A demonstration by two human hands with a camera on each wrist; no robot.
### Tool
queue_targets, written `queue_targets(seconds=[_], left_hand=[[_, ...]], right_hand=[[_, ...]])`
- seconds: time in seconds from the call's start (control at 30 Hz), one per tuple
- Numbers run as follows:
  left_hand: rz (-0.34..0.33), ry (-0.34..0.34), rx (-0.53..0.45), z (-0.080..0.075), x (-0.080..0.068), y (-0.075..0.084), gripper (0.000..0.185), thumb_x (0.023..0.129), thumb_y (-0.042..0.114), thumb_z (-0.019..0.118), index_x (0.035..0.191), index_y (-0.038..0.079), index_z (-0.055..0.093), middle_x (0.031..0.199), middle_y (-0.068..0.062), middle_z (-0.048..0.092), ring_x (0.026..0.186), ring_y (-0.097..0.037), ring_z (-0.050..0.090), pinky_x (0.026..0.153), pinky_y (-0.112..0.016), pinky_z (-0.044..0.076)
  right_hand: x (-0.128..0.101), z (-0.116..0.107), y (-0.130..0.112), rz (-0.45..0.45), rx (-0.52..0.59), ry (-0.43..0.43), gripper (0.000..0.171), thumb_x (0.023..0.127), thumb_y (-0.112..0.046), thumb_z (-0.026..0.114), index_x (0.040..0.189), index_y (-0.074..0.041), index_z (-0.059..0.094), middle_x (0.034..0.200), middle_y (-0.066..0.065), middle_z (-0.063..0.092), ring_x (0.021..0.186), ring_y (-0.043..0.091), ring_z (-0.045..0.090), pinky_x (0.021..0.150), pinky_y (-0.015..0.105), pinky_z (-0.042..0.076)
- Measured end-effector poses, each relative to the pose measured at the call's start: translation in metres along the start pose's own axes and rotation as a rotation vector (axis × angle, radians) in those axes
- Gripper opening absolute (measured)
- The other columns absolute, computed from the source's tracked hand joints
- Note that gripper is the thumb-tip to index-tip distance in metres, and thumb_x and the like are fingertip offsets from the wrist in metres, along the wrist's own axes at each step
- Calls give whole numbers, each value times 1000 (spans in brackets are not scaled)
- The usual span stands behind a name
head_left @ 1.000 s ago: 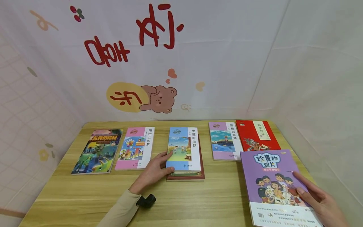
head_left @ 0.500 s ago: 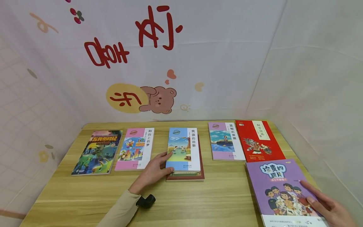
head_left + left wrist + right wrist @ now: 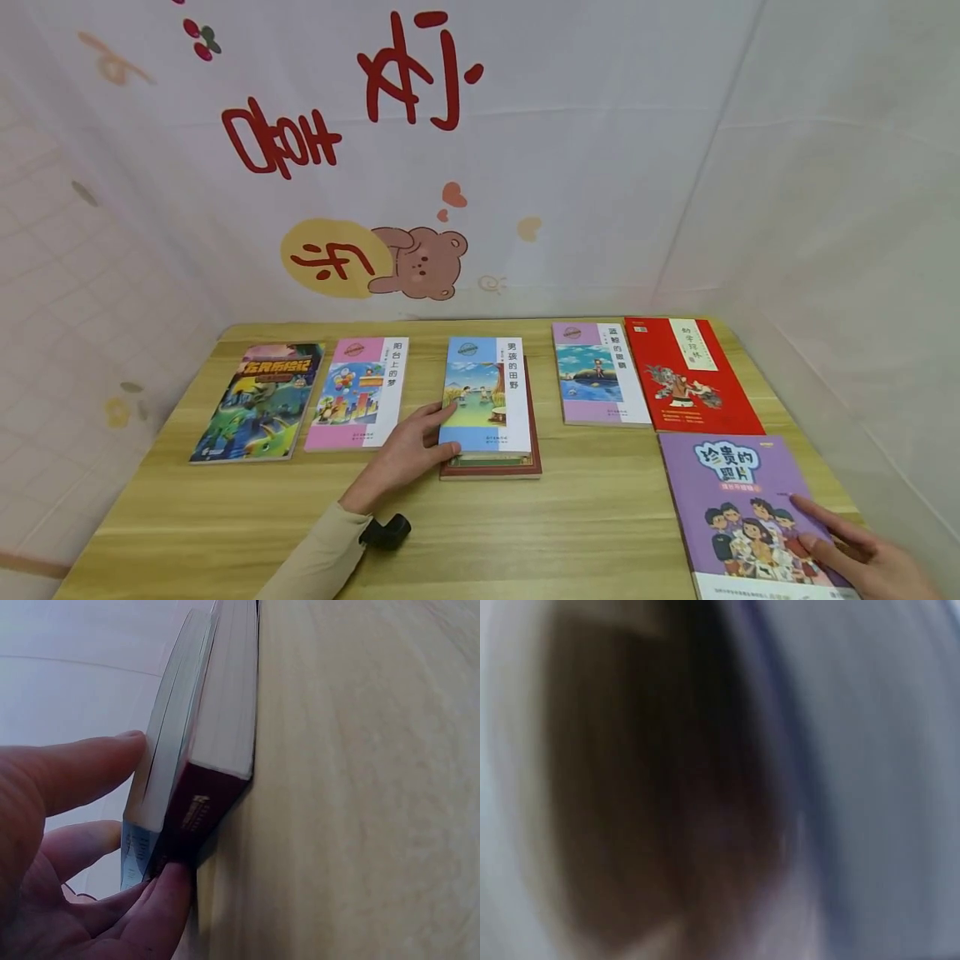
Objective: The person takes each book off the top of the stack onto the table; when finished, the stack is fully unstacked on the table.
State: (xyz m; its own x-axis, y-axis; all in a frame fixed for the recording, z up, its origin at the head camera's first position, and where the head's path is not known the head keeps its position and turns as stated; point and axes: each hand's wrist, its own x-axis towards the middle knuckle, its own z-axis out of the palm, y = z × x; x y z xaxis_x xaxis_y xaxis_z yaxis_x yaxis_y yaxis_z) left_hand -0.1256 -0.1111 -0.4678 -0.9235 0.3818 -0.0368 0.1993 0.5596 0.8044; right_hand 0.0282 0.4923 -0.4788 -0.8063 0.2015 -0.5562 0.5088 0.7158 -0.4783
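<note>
In the head view my left hand (image 3: 408, 454) holds the left edge of a blue-covered book (image 3: 474, 400), which lies on a larger dark red book (image 3: 489, 472). The left wrist view has the thumb at the blue book's page edge (image 3: 169, 742), other fingers by the spines. At the lower right my right hand (image 3: 862, 546) grips the right edge of a purple book (image 3: 738, 512), thumb on the cover. This book's top edge meets the lower edge of a red book (image 3: 693, 379). Motion blurs the right wrist view.
On the wooden table (image 3: 525, 533) lie a green dinosaur book (image 3: 258, 404) and a pink-and-white book (image 3: 356, 392) to the left. Another pink-and-white book (image 3: 600, 375) is beside the red one. White printed cloth (image 3: 570, 150) hangs behind and at both sides.
My right hand has moved the purple book right and nearer to me, lowering it and uncovering most of the red book. The left hand and its books have stayed in place.
</note>
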Motion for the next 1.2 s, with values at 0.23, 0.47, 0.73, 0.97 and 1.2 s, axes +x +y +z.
queue_targets(seconds=[0.23, 0.47, 0.73, 0.97, 1.2], left_hand=[[-16, 3, -6, 1, 0, -2, 66, 97, 23, 76, 155, 9, 49, 160, -25, 39, 145, -46, 39, 110, -57, 43], [-32, 1, -31, -1, -2, -3, 65, 98, 31, 74, 155, 12, 49, 160, -24, 38, 142, -45, 43, 109, -54, 45], [-5, -5, -64, -3, 1, -2, 61, 102, 31, 67, 157, 14, 47, 158, -21, 43, 141, -42, 45, 110, -59, 42], [-4, 24, -132, 1, 3, 2, 69, 103, 25, 67, 162, 7, 35, 153, -21, 47, 139, -39, 48, 108, -57, 44], [-80, 81, -158, 6, 8, -1, 73, 103, 31, 65, 160, -1, 33, 144, -22, 54, 132, -38, 54, 105, -57, 46]], right_hand=[[3, 1, -4, -31, -64, 20, 98, 91, -69, 64, 157, -2, 36, 141, 44, 38, 104, 44, 55, 77, 46, 58], [-4, -4, -17, -101, -63, 82, 88, 91, -49, 76, 150, 9, 43, 126, 32, 46, 95, 26, 57, 70, 31, 57], [-11, -18, -68, -156, -37, 145, 81, 104, -53, 55, 155, 6, 35, 141, 37, 45, 111, 43, 58, 76, 38, 58], [-3, 0, -132, -380, 26, 239, 63, 105, -46, 59, 153, -6, 51, 146, 28, 49, 114, 30, 57, 73, 27, 56], [19, 22, -178, -564, 101, 268, 50, 105, -42, 61, 148, -16, 60, 147, 18, 56, 118, 18, 61, 79, 23, 55]])
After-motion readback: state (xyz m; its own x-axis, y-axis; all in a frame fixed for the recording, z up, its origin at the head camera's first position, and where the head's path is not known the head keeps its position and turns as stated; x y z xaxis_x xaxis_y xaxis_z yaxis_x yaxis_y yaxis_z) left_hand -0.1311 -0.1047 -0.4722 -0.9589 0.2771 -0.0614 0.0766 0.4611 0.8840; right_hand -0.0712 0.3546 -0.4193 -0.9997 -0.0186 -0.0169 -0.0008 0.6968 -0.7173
